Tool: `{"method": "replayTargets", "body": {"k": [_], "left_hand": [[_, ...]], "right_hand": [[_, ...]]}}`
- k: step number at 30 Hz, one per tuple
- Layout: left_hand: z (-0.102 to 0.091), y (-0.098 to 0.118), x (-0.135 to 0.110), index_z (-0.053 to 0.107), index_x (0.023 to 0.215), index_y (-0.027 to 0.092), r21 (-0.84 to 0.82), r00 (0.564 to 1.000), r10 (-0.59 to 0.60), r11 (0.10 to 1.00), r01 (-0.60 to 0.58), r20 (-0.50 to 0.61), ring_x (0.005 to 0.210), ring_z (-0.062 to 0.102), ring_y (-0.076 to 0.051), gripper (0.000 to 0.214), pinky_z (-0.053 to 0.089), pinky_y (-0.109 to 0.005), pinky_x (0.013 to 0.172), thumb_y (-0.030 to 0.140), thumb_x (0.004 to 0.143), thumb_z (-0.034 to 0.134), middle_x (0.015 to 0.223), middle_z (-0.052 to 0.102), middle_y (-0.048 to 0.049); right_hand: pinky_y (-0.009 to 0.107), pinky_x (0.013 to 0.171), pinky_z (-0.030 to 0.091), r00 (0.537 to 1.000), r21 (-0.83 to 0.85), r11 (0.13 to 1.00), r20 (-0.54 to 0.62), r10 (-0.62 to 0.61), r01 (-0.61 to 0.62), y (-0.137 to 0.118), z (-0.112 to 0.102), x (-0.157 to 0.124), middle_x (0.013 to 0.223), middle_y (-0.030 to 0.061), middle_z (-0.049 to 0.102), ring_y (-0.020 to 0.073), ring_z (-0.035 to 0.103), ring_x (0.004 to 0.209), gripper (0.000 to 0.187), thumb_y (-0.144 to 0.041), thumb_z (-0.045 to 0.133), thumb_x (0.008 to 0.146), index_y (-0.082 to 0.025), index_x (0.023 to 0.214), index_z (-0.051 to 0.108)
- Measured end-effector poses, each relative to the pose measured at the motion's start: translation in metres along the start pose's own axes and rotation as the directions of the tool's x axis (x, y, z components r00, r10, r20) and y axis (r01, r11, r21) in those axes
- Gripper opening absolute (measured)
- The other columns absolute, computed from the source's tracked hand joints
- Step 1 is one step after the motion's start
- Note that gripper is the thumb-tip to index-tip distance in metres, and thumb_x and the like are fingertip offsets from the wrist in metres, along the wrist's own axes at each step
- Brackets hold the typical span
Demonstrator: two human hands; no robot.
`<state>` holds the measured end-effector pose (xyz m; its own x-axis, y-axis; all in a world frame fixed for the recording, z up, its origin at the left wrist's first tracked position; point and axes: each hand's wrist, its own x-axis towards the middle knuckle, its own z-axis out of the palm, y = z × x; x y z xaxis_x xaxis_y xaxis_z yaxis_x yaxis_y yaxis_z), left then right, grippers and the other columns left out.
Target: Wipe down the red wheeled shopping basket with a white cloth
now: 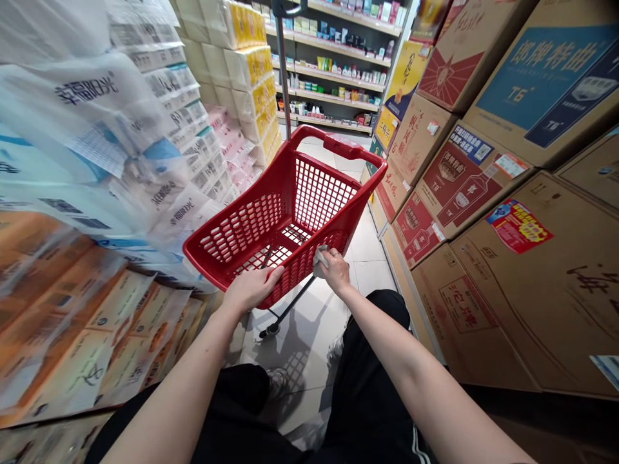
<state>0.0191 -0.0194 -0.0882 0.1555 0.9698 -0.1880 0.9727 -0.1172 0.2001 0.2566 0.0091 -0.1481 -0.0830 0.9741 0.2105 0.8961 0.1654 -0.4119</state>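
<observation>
A red plastic shopping basket on wheels (261,212) stands tilted before me, its inside bare and its sides perforated. My left hand (251,289) grips the basket's near rim, the thumb over the top edge and the other fingers hidden behind the side. Pressed against the outside of the near wall, my right hand (334,269) is closed on a crumpled whitish cloth or tissue (320,254). At the far end the basket's red handle (345,148) shows. One black wheel (269,330) rests on the floor below.
Wrapped tissue packs (159,129) are piled along the left. Stacked cardboard cartons (464,187) line the right side. Shelves of small bottles and boxes (338,64) stand at the back. A grey pole (283,77) rises behind the basket, over white floor tiles (377,274).
</observation>
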Motion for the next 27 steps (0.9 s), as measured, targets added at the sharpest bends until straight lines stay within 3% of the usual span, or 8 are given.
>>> {"method": "replayTargets", "body": {"k": [5,10,16,20,23,27], "left_hand": [[0.000,0.000,0.001,0.062,0.116,0.028,0.007,1.000,-0.002,1.000,0.001,0.004,0.096,0.062,-0.029,0.076,0.043,-0.035,0.080,0.068,0.084,0.006,0.101,0.069,-0.0087],[-0.001,0.000,-0.001,0.061,0.118,0.027,-0.011,1.000,0.003,1.000,-0.003,0.003,0.099,0.062,-0.028,0.078,0.043,-0.035,0.082,0.068,0.084,0.004,0.102,0.069,-0.0097],[-0.001,0.001,0.000,0.062,0.117,0.028,-0.007,1.000,-0.008,1.000,0.008,0.011,0.099,0.062,-0.029,0.079,0.043,-0.036,0.081,0.070,0.083,0.004,0.101,0.069,-0.0099],[-0.002,0.003,0.002,0.062,0.116,0.026,-0.007,1.000,-0.016,1.000,0.016,0.024,0.098,0.062,-0.029,0.080,0.043,-0.036,0.080,0.070,0.083,0.003,0.102,0.069,-0.0103],[-0.003,0.004,0.002,0.061,0.117,0.027,-0.012,0.999,-0.023,1.000,0.024,0.030,0.099,0.062,-0.030,0.082,0.043,-0.039,0.082,0.070,0.083,0.000,0.105,0.068,-0.0105],[-0.003,0.005,0.003,0.057,0.123,0.028,-0.031,0.999,-0.038,0.999,0.039,0.032,0.103,0.061,-0.031,0.083,0.043,-0.041,0.086,0.068,0.083,-0.003,0.114,0.066,-0.0102]], "right_hand": [[0.026,0.078,0.044,0.998,0.008,0.999,0.058,0.034,-0.034,-0.005,0.008,0.010,0.117,0.0049,0.055,0.0185,0.054,0.097,0.038,-0.029,0.050,0.087,-0.028,0.126,0.053],[0.024,0.077,0.043,1.000,0.083,0.996,0.009,0.019,-0.019,0.001,0.012,-0.002,0.106,0.0028,0.057,0.0160,0.054,0.092,0.028,-0.029,0.047,0.087,-0.026,0.111,0.061],[0.027,0.076,0.044,0.984,0.155,0.976,-0.062,0.165,-0.154,0.001,0.011,0.004,0.107,0.0048,0.056,0.0172,0.056,0.089,0.029,-0.028,0.047,0.086,-0.024,0.112,0.059],[0.025,0.077,0.044,0.997,0.238,0.968,-0.002,0.079,-0.076,-0.013,0.008,0.003,0.106,0.0035,0.057,0.0170,0.056,0.090,0.022,-0.025,0.051,0.084,-0.024,0.101,0.064],[0.023,0.077,0.044,1.000,0.291,0.957,-0.018,0.013,-0.007,-0.023,0.007,-0.004,0.098,0.0016,0.057,0.0153,0.056,0.087,0.022,-0.025,0.049,0.084,-0.025,0.100,0.064],[0.023,0.078,0.043,0.992,0.355,0.933,-0.082,0.100,-0.065,-0.031,0.008,-0.002,0.095,0.0017,0.056,0.0145,0.055,0.084,0.028,-0.025,0.045,0.086,-0.025,0.108,0.062]]}}
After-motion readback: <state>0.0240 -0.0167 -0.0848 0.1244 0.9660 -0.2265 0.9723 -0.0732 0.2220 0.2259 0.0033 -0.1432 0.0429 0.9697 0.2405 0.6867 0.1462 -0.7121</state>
